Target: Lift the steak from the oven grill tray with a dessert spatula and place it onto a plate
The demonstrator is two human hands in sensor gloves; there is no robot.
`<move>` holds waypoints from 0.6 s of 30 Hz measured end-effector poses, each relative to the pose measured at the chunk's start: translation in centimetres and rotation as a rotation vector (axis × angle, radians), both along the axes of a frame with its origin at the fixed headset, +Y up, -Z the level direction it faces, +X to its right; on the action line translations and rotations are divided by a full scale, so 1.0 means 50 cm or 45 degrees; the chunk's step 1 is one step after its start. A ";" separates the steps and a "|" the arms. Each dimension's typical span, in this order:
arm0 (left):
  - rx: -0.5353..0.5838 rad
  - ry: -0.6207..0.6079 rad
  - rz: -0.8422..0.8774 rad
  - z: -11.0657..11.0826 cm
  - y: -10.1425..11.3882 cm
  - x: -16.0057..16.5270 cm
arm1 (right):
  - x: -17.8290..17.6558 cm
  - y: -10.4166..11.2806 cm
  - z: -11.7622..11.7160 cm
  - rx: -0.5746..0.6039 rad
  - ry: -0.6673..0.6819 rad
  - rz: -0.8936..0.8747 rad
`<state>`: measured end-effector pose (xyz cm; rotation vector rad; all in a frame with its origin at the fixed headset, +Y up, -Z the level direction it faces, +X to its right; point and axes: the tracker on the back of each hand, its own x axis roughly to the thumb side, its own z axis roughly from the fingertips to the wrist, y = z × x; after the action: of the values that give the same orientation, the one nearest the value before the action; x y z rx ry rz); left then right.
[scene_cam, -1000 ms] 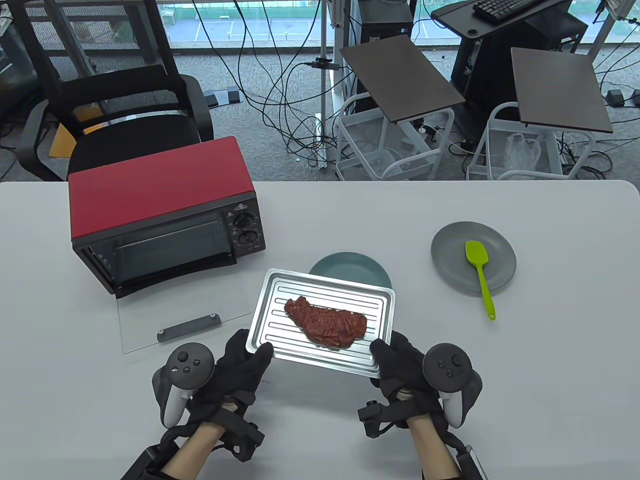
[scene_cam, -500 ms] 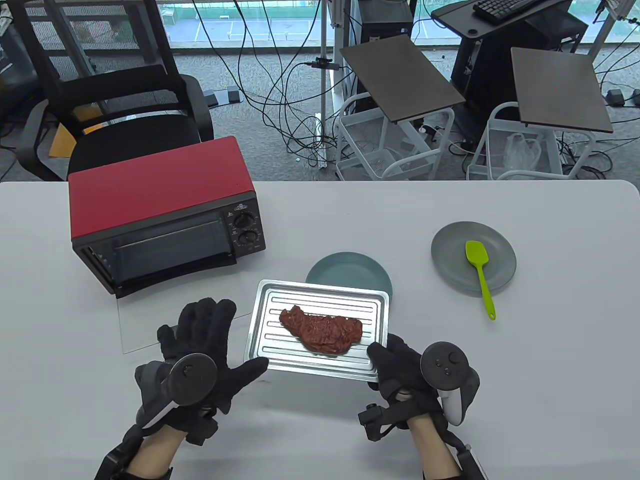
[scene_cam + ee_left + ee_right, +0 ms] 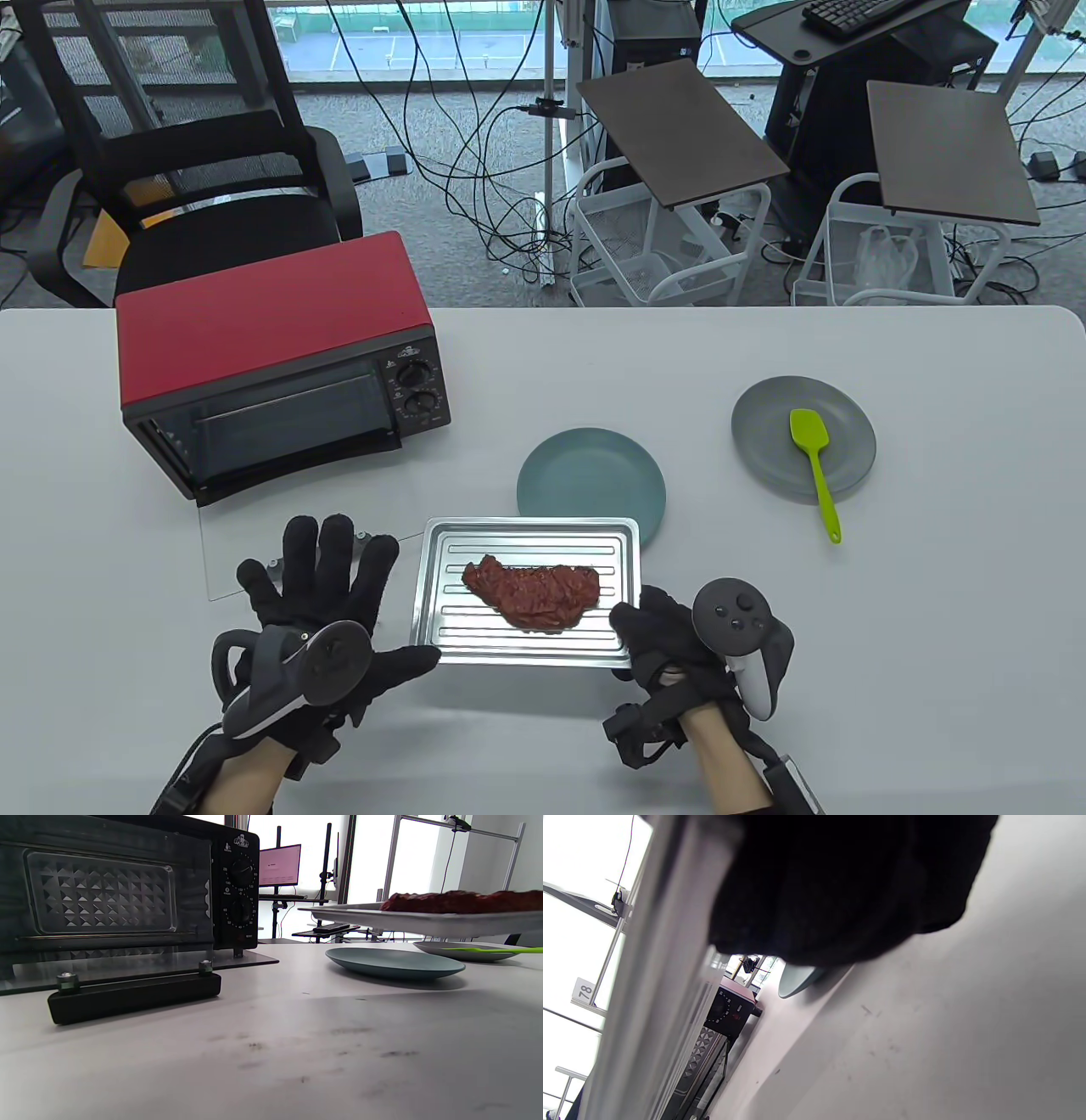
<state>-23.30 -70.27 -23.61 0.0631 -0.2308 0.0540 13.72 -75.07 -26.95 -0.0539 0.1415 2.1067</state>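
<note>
The silver grill tray (image 3: pixel 441 624) carries the brown steak (image 3: pixel 530 592) and hangs a little above the table, just nearer than the teal plate (image 3: pixel 591 475). My right hand (image 3: pixel 649 632) grips the tray's near right corner. To the tray's left, my left hand (image 3: pixel 348 594) lies flat with its fingers spread, holding nothing; its thumb tip lies by the tray's near left corner. The green spatula (image 3: pixel 814 458) lies on the grey plate (image 3: pixel 764 458) at the right. From the left wrist view the tray (image 3: pixel 424 921) and steak (image 3: pixel 462 901) float above the teal plate (image 3: pixel 394 963).
The red oven (image 3: pixel 271 340) stands at the back left with its glass door (image 3: pixel 246 560) folded down flat on the table; its black handle (image 3: pixel 135 995) is under my left fingers. The table's near edge is close behind both wrists.
My left hand has let go of the tray and spread open over the glass door. My right hand alone has drawn the tray nearer and leftward, uncovering most of the teal plate.
</note>
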 end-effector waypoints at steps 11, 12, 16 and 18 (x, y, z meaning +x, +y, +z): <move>-0.063 0.034 -0.083 -0.012 -0.027 0.002 | -0.001 -0.024 -0.006 -0.134 0.040 0.033; -0.071 0.035 -0.073 -0.013 -0.027 0.001 | -0.004 -0.026 -0.006 -0.142 0.043 0.037; -0.062 0.037 -0.055 -0.011 -0.025 -0.002 | -0.010 -0.032 -0.005 -0.162 0.060 0.079; -0.070 0.033 -0.050 -0.011 -0.024 -0.002 | -0.012 -0.033 -0.005 -0.166 0.061 0.097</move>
<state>-23.41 -71.47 -24.13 0.0046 -0.2045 0.0207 13.13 -76.72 -27.18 -0.0884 0.3098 2.1732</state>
